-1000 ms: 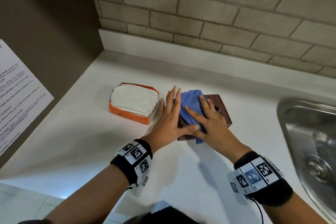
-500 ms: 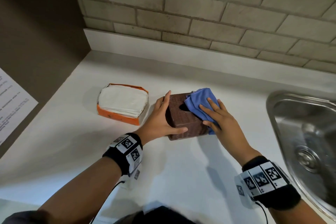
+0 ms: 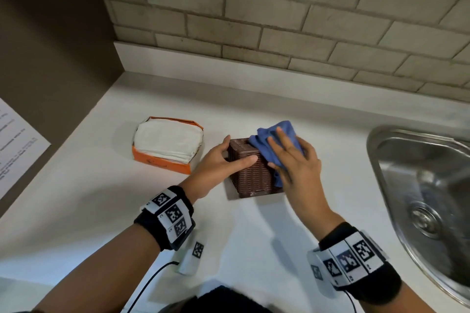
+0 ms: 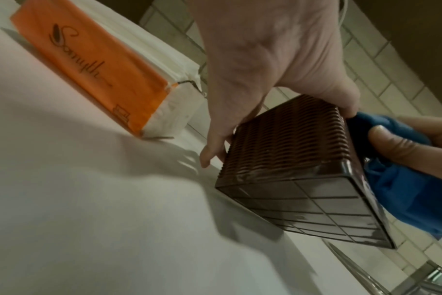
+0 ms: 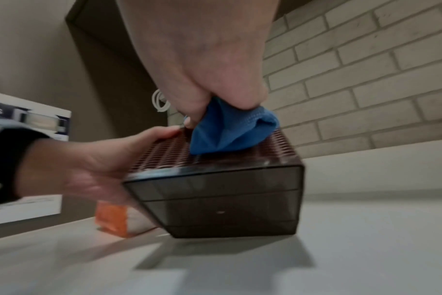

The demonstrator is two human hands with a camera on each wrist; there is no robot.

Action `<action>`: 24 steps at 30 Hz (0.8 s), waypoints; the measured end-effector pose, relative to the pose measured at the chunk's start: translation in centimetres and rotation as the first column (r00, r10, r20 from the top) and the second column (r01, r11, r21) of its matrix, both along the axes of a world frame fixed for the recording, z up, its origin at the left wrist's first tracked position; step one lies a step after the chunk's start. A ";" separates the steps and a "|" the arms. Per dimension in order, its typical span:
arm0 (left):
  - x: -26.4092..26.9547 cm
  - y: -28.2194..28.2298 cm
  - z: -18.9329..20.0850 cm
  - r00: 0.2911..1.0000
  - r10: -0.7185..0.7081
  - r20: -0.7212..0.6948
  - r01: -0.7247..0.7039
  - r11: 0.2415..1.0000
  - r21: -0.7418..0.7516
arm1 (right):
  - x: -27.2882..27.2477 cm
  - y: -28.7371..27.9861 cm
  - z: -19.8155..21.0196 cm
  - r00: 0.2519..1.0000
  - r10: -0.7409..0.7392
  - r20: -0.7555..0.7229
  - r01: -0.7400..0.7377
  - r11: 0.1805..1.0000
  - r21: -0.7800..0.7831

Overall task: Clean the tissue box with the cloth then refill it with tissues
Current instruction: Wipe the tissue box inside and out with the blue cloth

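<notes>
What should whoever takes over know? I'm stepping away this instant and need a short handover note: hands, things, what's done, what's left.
Left hand: grips the brown tissue box, which is tipped up off its base on the counter.
Right hand: holds the blue cloth bunched against the box's upper side.
Tissue pack: open, lying on the counter left of the box, with neither hand on it.
Done: wiping is under way; how many sides are clean cannot be told.
Left: finish wiping, set the box down, then refill it from the pack.

Tissue box [image 3: 250, 173] top under cloth [image 3: 274, 145]
</notes>
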State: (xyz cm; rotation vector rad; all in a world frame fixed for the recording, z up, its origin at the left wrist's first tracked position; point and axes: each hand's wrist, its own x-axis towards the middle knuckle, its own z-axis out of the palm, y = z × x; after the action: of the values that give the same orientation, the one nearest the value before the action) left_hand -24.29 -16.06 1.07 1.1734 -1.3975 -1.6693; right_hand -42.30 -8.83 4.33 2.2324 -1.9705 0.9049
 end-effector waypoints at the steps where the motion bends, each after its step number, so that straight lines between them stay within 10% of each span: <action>1: 0.0 0.0 -0.1 1.000 -0.007 -0.005 0.007 1.000 0.004 | 0.6 0.2 -0.1 0.999 0.040 -0.029 -0.041 0.999 -0.014; 11: 0.7 0.6 0.0 1.000 -0.027 -0.006 0.027 0.999 -0.029 | 0.0 -1.0 2.6 0.989 0.144 0.033 -0.147 0.974 0.170; 24: 1.0 1.4 1.0 0.994 -0.095 -0.053 0.091 0.993 -0.077 | 0.1 -7.3 6.9 0.896 0.442 0.035 -0.326 0.603 0.728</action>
State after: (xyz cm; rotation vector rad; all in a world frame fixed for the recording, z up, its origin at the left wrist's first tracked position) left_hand -23.25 -14.69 2.07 1.0261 -1.4860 -1.6852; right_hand -42.21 -16.17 11.23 3.1103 -2.0227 -0.1464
